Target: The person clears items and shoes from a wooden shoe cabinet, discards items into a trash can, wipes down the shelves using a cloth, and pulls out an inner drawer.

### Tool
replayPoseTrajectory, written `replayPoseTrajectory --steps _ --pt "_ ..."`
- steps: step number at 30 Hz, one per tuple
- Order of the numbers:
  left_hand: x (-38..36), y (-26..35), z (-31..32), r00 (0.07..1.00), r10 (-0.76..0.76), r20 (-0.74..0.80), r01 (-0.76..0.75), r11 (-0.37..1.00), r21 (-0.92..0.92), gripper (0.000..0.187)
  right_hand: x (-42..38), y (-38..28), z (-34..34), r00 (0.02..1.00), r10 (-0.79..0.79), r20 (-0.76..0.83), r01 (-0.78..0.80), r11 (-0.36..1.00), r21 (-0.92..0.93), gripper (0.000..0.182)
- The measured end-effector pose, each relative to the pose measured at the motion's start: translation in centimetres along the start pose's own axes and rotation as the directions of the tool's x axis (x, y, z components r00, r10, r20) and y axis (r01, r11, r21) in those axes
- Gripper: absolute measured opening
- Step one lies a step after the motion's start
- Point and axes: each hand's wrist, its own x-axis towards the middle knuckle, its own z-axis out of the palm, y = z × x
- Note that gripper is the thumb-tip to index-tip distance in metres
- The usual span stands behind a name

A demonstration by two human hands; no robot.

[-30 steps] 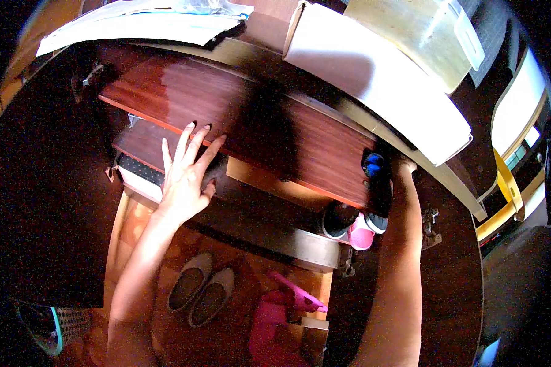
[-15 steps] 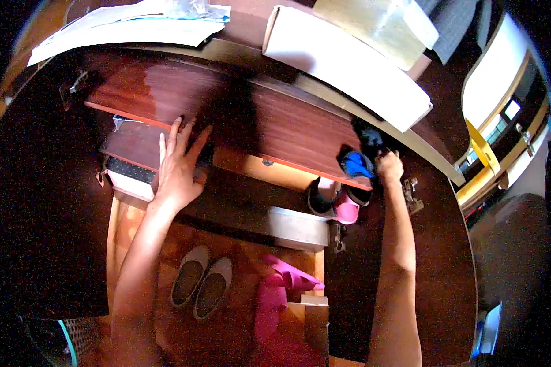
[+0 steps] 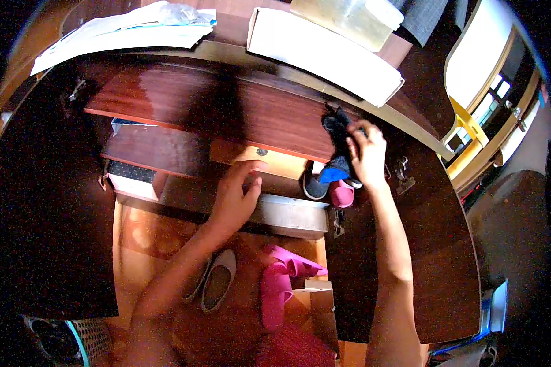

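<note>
My right hand point(image 3: 368, 153) grips a black and blue item point(image 3: 338, 137), perhaps a shoe or cloth, at the right end of the reddish-brown shelf point(image 3: 275, 116). Its blue part hangs over the shelf's front edge. Just below are a dark shoe point(image 3: 314, 185) and a pink shoe point(image 3: 341, 194) on the lower level. Toward the middle, my left hand point(image 3: 239, 192) hovers in front of the lower shelf, fingers curved and thumb apart, with nothing in it.
Papers point(image 3: 122, 30), a long white box point(image 3: 324, 55) and a clear plastic container point(image 3: 349, 21) lie on top. Dark doors stand open at both sides. Grey shoes point(image 3: 219, 280) and pink slippers point(image 3: 277, 293) are below. A basket point(image 3: 92, 339) is at lower left.
My left hand has left the upper shelf's edge and moved right and down. My right hand has shifted left and up, and the black and blue item has moved left with it.
</note>
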Motion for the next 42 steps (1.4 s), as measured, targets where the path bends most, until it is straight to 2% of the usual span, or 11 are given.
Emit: replayPoseTrajectory --steps 2,6,10,14,16,17,18,19,22,25,42 --pt "-0.2 0.0 0.3 0.997 0.069 0.038 -0.069 0.998 -0.002 0.025 -0.7 -0.8 1.0 0.984 0.08 0.159 -0.114 0.969 0.22 0.027" --pt "-0.4 -0.1 0.5 0.998 0.041 0.054 -0.039 0.998 -0.045 0.025 -1.2 -3.0 0.5 0.949 0.103 0.299 -0.1 0.995 -0.026 0.036" --pt "-0.3 0.7 0.2 0.996 0.035 0.077 -0.033 0.999 -0.033 0.024 -1.4 -4.2 -0.4 0.982 -0.05 0.183 -0.005 0.957 0.29 0.028" --pt "-0.3 0.9 0.2 0.994 0.086 0.064 -0.084 0.996 -0.033 0.025 -1.1 -5.0 -1.4 0.98 -0.143 0.142 0.107 0.967 0.231 0.021" --pt "-0.3 1.4 0.1 0.995 0.057 0.077 -0.051 0.996 -0.071 0.024 -1.4 -5.5 -1.3 0.996 -0.002 0.091 -0.035 0.917 0.398 0.018" --pt "-0.1 1.7 0.1 0.996 0.03 0.086 -0.02 0.994 -0.106 0.024 -1.5 -5.9 -1.2 0.988 0.144 0.063 -0.154 0.815 0.558 0.016" --pt "0.1 2.0 0.2 0.996 0.029 0.08 -0.021 0.994 -0.105 0.024 -1.3 -7.6 -2.6 0.9 0.321 0.294 -0.404 0.365 0.839 0.013" --pt "0.2 2.3 0.4 0.996 -0.028 0.08 0.045 0.974 -0.224 0.023 -1.4 -8.2 -3.4 0.859 0.333 0.388 -0.453 0.141 0.88 0.014" --pt "0.7 4.4 -0.2 0.989 -0.103 0.104 0.135 0.912 -0.387 0.022 -1.4 -11.0 -7.5 0.743 0.233 0.628 -0.576 -0.255 0.777 0.017" --pt "1.3 7.1 -0.7 0.974 -0.172 0.148 0.226 0.785 -0.576 0.02 -1.4 -12.2 -8.8 0.754 0.172 0.634 -0.538 -0.392 0.746 0.018" --pt "1.0 9.0 -1.9 0.961 -0.2 0.19 0.275 0.745 -0.607 0.016 -2.6 -14.6 -10.3 0.853 0.151 0.5 -0.454 -0.261 0.852 0.015"
